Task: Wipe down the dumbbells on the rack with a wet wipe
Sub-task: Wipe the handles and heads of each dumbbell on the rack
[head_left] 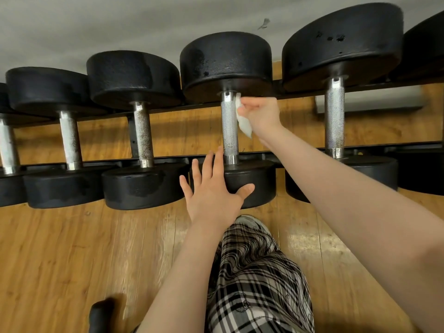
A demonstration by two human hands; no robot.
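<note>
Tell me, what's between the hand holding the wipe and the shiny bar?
Only the white wet wipe. In the head view the right hand pinches it against the knurled handle of the dumbbell, nothing else between.

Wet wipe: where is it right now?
Head view, right of centre: the wet wipe is pinched in the right hand, against the right side of the dumbbell handle.

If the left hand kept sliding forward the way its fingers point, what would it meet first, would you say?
Probably the knurled silver handle of the black dumbbell it is bracing: the left hand rests open on the near weight head, its longest fingertips just beside that handle. Depth is uncertain.
</note>
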